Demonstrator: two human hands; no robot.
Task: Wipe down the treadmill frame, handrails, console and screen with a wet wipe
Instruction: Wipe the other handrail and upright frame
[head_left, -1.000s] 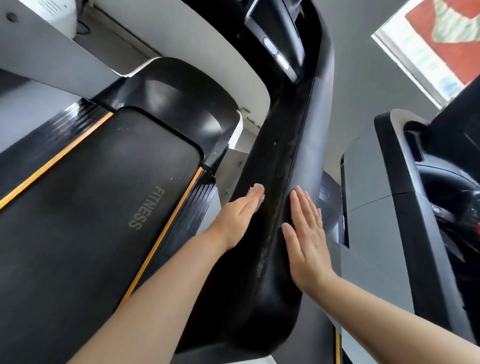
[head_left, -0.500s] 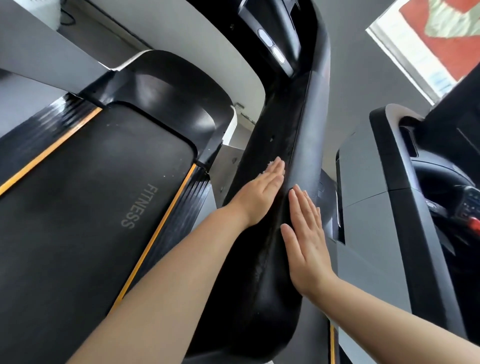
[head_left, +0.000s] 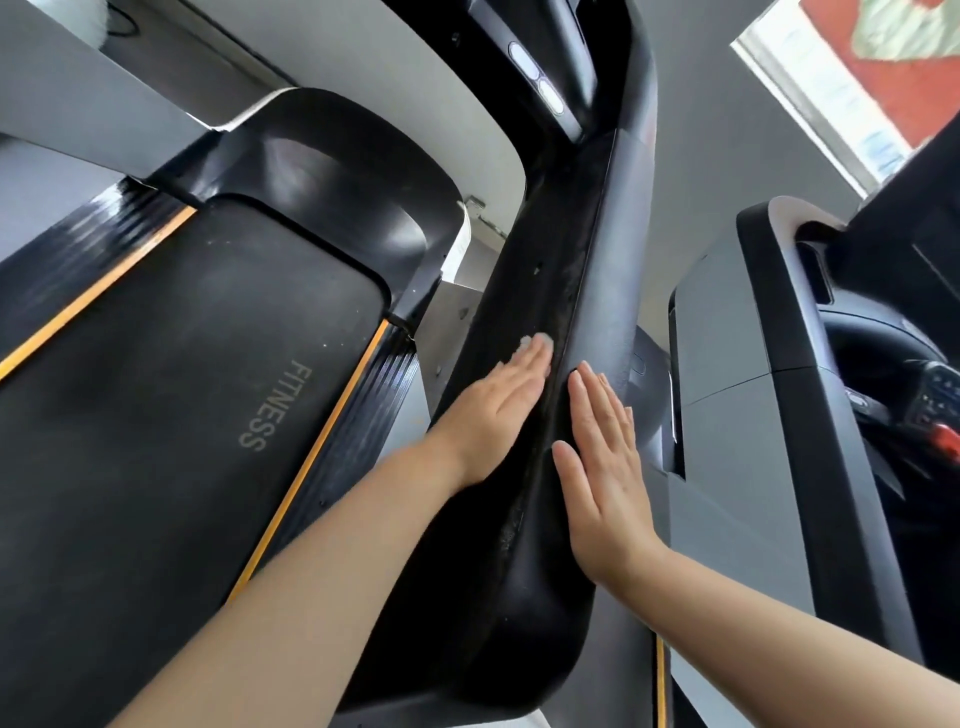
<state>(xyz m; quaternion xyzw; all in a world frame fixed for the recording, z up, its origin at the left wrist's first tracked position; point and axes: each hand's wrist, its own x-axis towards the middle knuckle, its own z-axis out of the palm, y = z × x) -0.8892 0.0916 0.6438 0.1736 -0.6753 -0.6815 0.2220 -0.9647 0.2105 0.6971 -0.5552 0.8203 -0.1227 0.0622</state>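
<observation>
Treadmill handrail (head_left: 587, 291), a broad black bar, runs away between both hands. The left hand (head_left: 498, 410) lies flat on its inner face, fingers straight, a pale wet wipe (head_left: 537, 340) peeking past the fingertips. The right hand (head_left: 605, 467) presses flat on its outer face, fingers straight. The belt (head_left: 182, 395) lies left of the left hand

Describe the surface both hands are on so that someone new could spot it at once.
Start at the treadmill belt printed FITNESS, then look right. The long black handrail rises toward the console, left hand and right hand flat on it. Unlike its neighbours, it has a dusty seam.
</observation>
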